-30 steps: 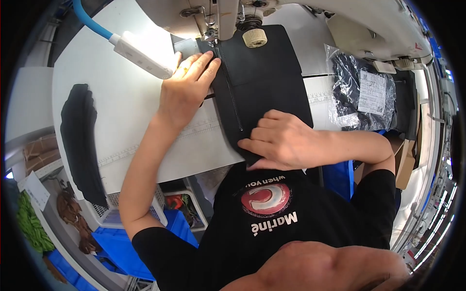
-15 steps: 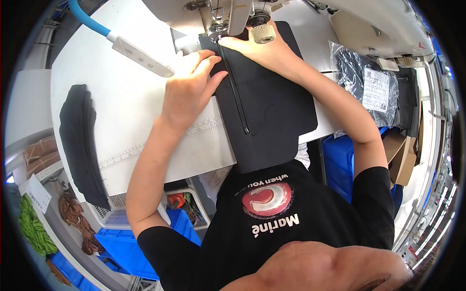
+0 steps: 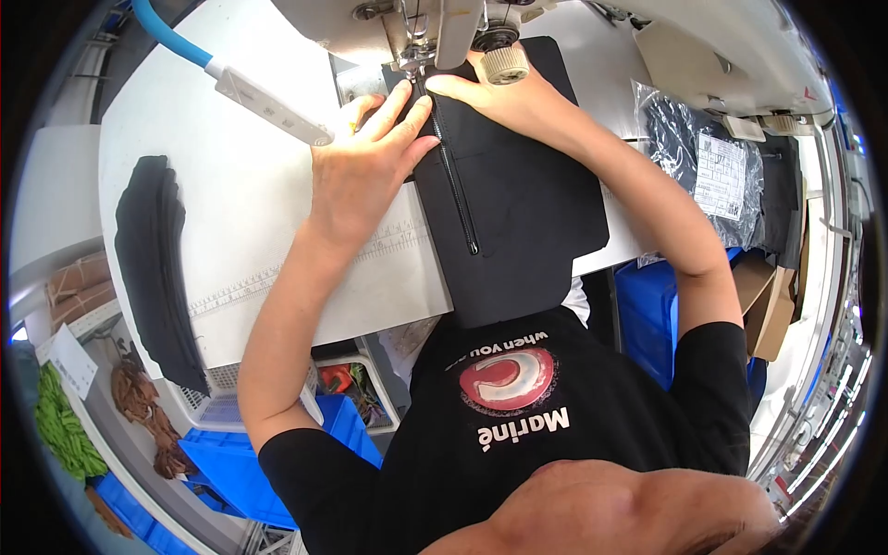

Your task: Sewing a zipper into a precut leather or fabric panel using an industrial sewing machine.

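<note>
Fabric panel, flat and black, lies under an off-white sewing machine, bare left hand spread at its edge, bare right hand splaying its thumb.

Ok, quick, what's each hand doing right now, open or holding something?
Left hand: open, fingers on the black fabric beside the zipper.
Right hand: looks open, laid on the fabric; fingers partly hidden behind the cream knob.

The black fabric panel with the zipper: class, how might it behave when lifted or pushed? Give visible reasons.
Probably floppy and light: the black fabric panel looks thin and lies flat, mostly on the white table. The zipper may make its own line somewhat stiffer. Rolling seems unlikely, given the broad, flat shape.
</note>
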### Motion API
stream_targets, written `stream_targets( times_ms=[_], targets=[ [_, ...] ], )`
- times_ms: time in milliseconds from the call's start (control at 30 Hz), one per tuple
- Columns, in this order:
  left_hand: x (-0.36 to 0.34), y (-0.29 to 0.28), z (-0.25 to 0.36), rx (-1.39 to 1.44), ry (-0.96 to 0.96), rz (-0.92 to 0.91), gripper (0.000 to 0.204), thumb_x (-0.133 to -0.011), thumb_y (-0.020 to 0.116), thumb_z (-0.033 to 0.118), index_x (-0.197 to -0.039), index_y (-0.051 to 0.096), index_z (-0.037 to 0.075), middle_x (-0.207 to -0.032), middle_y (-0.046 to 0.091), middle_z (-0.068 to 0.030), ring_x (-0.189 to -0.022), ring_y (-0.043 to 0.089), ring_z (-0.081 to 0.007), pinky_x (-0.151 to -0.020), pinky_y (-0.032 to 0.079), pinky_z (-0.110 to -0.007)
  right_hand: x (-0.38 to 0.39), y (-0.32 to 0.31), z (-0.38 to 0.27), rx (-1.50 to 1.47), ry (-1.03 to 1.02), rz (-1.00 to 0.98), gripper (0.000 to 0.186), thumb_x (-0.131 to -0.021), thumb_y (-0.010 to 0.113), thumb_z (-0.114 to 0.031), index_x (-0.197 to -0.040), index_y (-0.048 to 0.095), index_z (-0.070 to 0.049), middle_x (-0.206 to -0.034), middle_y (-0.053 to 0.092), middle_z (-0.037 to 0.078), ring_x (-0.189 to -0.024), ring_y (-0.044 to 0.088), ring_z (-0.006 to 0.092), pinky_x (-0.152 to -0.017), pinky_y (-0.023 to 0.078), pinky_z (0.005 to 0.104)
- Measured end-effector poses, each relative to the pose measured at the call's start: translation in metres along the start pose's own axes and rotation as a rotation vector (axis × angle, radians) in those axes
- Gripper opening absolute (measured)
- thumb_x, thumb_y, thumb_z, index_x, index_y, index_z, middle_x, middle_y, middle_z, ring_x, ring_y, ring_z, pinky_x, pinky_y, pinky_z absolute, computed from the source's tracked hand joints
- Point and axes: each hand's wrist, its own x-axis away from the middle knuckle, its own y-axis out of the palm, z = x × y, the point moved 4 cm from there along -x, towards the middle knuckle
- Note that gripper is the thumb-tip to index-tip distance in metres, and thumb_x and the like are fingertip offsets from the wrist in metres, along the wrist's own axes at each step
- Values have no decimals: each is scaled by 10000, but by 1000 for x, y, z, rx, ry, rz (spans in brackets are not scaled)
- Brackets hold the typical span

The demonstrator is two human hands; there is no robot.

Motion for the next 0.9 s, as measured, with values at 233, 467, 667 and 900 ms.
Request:
stream_targets(
  times_ms=[233, 467, 667, 900],
  targets=[
    [1, 0, -1, 22, -12, 21, 359, -764, 738, 292, -1096, 684, 167, -1134, 670, -38, -970, 623, -237, -744, 539, -340, 39, -6, -8, 598, -344, -168, 859, -886, 420, -662, -1361, 409, 54, -1471, 362, 164, -1377, 304, 329, -1104, 260, 494],
    [4, -5, 3, -4, -41, -59, 452, -747, 724, 455, -1120, 678, 203, -1155, 665, -32, -948, 634, -258, -714, 533, -362, 38, -6, -5, 623, -323, -182, 874, -886, 401, -673, -1372, 401, 54, -1486, 344, 158, -1391, 281, 322, -1120, 242, 486],
    [3, -4, 1, 46, -84, -100, 507, -712, 735, 488, -1128, 678, 205, -1178, 659, -19, -949, 626, -264, -702, 538, -362, 37, -6, -5, 608, -311, -210, 870, -887, 403, -670, -1368, 405, 56, -1483, 349, 159, -1392, 283, 313, -1122, 239, 479],
    [-2, -1, -2, 49, -94, 2, 467, -678, 764, 459, -1068, 708, 208, -1171, 663, 2, -969, 616, -240, -731, 548, -347, 33, -13, -2, 548, -360, -109, 738, -896, 479, -585, -1329, 463, 12, -1426, 429, 152, -1345, 361, 314, -1095, 287, 471]
  ],
)
